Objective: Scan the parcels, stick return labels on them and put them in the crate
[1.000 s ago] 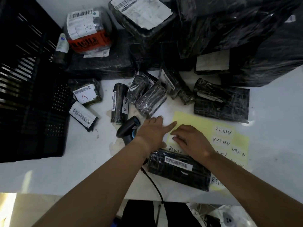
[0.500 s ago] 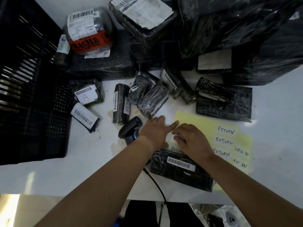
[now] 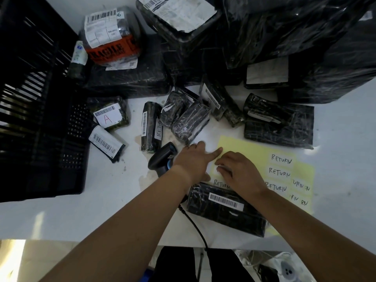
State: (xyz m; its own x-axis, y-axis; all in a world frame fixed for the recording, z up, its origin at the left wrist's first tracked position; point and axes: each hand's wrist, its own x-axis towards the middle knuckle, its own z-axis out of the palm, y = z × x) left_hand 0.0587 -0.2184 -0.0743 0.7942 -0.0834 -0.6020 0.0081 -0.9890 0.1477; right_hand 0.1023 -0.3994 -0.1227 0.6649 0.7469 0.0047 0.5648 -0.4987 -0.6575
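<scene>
Label sheet (image 3: 254,151) pinned at left edge by left hand (image 3: 195,159), fingers straight, slightly spread; right hand (image 3: 240,171) fingers curled, pinching return label (image 3: 221,169); barcoded parcel (image 3: 223,208) on surface, just near of wrists.

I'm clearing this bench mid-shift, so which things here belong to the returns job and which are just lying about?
Job: return label sheet; scanner; barcoded parcel at the near edge; wrapped parcels behind; crate.
Lying about: small bottle beside the crate; socket block on the floor.

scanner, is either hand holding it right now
No, the scanner lies on the table; the left hand beside it has straight fingers and the right hand is on the yellow sheet.
</scene>
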